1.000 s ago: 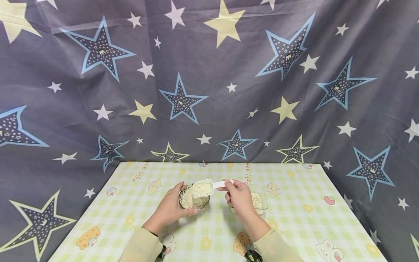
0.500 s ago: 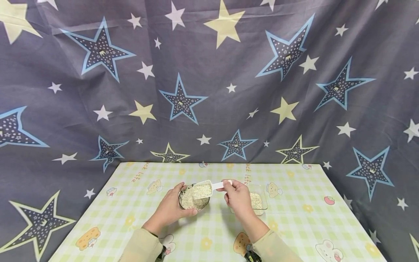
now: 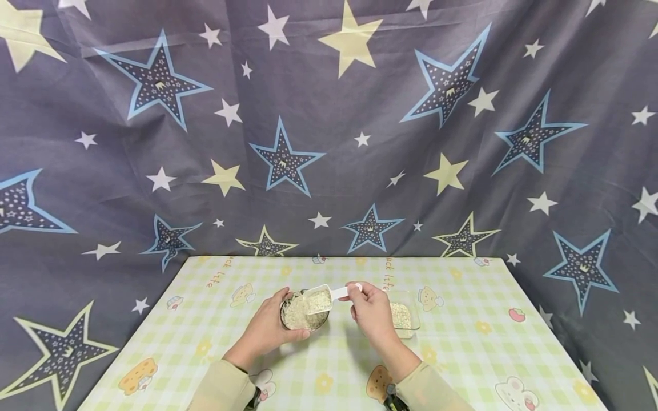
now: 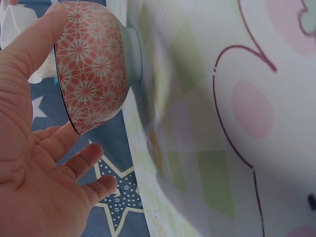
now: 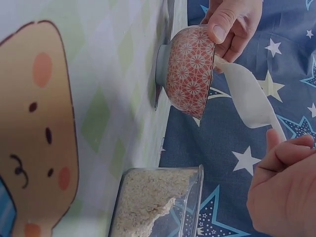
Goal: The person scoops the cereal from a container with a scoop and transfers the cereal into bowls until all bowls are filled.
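Bowl [image 3: 304, 311] of flakes stands on the worktop [image 3: 462, 348] near me. I see my left hand [image 3: 267, 328] cupping its side with curled fingers. My right hand [image 3: 371, 313] pinches the handle of a white scoop [image 3: 323, 298], tilted over the bowl. Behind it stands a clear container [image 3: 402, 315] with flakes.

Your checked tablecloth [image 3: 462, 354] carries the patterned bowl [image 3: 304, 313] at your left hand [image 3: 267, 330], clear oat container [image 3: 403, 315] behind your right hand [image 3: 372, 313].

left hand [image 4: 29, 163] cupping patterned bowl [image 4: 94, 64], seemingly
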